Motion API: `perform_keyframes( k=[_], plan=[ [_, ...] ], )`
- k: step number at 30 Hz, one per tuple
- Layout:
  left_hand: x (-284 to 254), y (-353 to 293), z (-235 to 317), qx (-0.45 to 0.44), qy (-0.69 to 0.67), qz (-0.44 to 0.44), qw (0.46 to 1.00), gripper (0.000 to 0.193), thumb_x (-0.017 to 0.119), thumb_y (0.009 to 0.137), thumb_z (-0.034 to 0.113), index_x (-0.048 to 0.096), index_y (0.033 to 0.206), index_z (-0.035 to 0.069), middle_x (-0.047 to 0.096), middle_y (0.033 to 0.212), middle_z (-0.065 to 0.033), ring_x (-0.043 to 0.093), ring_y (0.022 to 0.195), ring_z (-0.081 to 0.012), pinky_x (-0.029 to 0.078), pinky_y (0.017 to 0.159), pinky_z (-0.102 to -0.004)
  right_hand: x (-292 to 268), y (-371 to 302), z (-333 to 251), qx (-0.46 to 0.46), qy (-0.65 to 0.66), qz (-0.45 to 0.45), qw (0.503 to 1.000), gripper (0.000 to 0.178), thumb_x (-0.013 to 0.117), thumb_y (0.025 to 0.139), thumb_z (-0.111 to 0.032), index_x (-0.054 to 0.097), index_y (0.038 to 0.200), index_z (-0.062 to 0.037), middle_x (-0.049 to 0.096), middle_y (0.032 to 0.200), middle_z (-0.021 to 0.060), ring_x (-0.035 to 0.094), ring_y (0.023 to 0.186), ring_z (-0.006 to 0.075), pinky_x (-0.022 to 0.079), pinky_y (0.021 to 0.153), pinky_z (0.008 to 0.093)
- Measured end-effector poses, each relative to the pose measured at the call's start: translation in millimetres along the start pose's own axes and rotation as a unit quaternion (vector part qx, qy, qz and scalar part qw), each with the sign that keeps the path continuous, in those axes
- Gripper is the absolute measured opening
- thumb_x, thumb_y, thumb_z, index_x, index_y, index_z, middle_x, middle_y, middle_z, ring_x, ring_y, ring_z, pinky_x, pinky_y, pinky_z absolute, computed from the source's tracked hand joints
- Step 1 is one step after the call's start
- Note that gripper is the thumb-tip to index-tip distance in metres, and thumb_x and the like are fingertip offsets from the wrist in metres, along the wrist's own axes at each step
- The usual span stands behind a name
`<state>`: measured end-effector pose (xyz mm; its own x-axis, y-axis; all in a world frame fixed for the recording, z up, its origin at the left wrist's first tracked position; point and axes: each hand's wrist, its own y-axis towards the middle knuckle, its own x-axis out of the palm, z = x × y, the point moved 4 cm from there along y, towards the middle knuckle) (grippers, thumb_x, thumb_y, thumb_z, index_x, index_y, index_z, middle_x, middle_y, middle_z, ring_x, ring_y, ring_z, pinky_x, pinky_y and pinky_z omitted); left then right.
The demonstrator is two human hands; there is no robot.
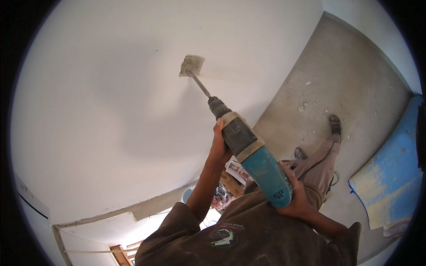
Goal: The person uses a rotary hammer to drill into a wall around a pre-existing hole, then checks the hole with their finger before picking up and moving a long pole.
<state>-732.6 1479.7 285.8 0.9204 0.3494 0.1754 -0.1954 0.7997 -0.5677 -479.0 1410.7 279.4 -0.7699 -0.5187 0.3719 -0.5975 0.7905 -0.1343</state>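
The rotary hammer (250, 153) has a teal plastic body, smooth with a dull sheen, a dark matt front housing and a bare metal bit (200, 85) (dusty grey at the chuck). The wall (111, 88) is smooth matt white plaster; the floor (350, 80) is rough bare concrete.

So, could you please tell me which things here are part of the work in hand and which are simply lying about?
In use:
- teal rotary hammer
- its chisel bit
- chipped patch in the white wall
- left hand, right hand, both gripping the tool

Lying about:
- blue sheet
- cardboard boxes
- rubble on the concrete floor
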Motion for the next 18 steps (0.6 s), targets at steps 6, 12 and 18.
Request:
perform_keyframes(
  k=[6,12,18],
  plan=[
    [33,-3,7,0.005,-0.038,0.021,0.999,0.055,0.043,0.093,0.055,0.047,0.117,0.006,0.058,0.105,-0.0105,0.058,0.099,-0.0218,0.048,0.091,-0.0384,-40,6,-18,-0.025,-0.022,-0.003,0.999,0.094,0.078,0.063,-0.011,0.029,0.143,-0.003,0.055,0.124,0.0211,0.055,0.115,0.029,0.04,0.097,0.0348],
    [40,11,8,0.013,-0.059,0.038,0.997,0.056,0.043,0.092,0.056,0.045,0.12,0.007,0.056,0.108,-0.0093,0.058,0.1,-0.0215,0.047,0.091,-0.0376,-68,27,-27,-0.049,-0.023,-0.048,0.997,0.097,0.08,0.06,-0.014,0.03,0.143,-0.0045,0.043,0.138,0.0188,0.045,0.127,0.028,0.033,0.105,0.0364],
    [47,38,7,0.009,-0.018,0.062,0.998,0.056,0.048,0.09,0.054,0.045,0.12,0.006,0.059,0.098,-0.0052,0.061,0.082,-0.016,0.051,0.064,-0.0307,-110,58,-14,0.002,0.009,-0.099,0.995,0.098,0.08,0.06,-0.013,0.029,0.143,-0.0047,0.038,0.143,0.0152,0.039,0.13,0.026,0.03,0.107,0.0375]
  ],
)
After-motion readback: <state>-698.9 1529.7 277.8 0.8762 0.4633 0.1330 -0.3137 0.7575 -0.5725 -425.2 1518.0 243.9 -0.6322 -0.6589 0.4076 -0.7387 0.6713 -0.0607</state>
